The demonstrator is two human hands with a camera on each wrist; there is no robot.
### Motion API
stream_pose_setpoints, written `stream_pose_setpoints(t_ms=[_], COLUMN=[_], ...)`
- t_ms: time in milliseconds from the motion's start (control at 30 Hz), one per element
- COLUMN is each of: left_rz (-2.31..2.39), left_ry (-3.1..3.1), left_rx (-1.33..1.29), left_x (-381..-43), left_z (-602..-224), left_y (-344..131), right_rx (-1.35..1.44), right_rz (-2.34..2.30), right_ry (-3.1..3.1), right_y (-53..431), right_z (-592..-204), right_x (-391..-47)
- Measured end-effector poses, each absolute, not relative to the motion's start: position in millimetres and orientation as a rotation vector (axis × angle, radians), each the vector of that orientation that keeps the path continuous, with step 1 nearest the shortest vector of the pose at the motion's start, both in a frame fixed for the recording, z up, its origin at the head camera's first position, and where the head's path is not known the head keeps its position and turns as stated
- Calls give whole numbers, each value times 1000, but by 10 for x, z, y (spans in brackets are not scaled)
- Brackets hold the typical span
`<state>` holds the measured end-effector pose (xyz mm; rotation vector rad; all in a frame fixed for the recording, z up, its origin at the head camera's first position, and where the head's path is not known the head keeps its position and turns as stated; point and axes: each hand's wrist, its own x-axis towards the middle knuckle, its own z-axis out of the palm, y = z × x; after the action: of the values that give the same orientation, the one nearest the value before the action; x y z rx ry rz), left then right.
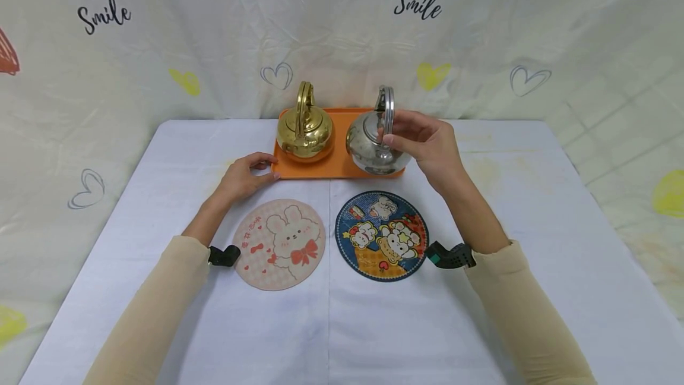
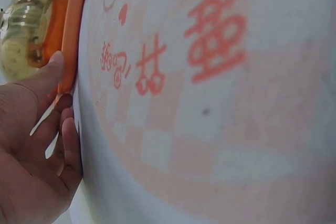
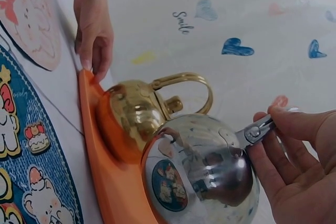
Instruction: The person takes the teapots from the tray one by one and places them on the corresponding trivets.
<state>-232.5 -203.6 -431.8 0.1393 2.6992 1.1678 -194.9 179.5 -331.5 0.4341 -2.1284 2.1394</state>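
At the back of the table an orange tray [image 1: 341, 126] bears a gold kettle [image 1: 304, 138] on its left side. My left hand [image 1: 243, 178] pinches the tray's near left corner, thumb at the rim and the other fingers curled beside and below it in the left wrist view. My right hand [image 1: 431, 146] grips the upright handle [image 1: 389, 113] of a silver kettle [image 1: 371, 150] between thumb and fingers. This kettle overlaps the tray's right side, its lid towards the handle. In the right wrist view, the silver kettle [image 3: 210, 177] partly hides the gold kettle [image 3: 134, 114].
Two round mats lie in front of the tray: a pink rabbit mat [image 1: 280, 245] on the left and a blue cartoon mat [image 1: 347, 242] on the right. A white cloth [image 1: 299, 337] covers the table. Behind its far edge hangs a patterned sheet [image 1: 342, 28].
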Motion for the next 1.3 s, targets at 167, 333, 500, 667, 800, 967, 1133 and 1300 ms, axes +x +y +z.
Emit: stream_pose_setpoints(t_ms=[167, 333, 500, 667, 800, 967, 1133, 1300], left_rz=[1161, 1150, 1155, 1155, 1150, 1162, 1175, 1170], left_ry=[2698, 2705, 2707, 2705, 2701, 2703, 2705, 2697], left_rx=[128, 116, 118, 126, 131, 132, 133, 140], left_x=[-2321, -2328, -2323, -2315, -2315, -2318, -2321, -2330], left_z=[-4308, -4322, -4322, -4317, -4318, -4322, -4321, -4323], left_y=[-2030, -2026, -2027, -2021, -2016, -2022, -2020, -2030], right_rx=[451, 441, 444, 462, 462, 453, 441, 449], right_rz=[2162, 2155, 2142, 2112, 2103, 2122, 2128, 2119], right_ry=[-2129, -2142, -2141, -2148, -2153, -2144, -2144, -2163], right_y=[1812, 1826, 1845, 1860, 1867, 1862, 1861, 1868], right_z=[-3303, -3290, -3284, -3271, -3255, -3232, -3215, -3209], right_x=[-1894, -1854, -1825, -1794, -1764, -1732, -1708, -1680])
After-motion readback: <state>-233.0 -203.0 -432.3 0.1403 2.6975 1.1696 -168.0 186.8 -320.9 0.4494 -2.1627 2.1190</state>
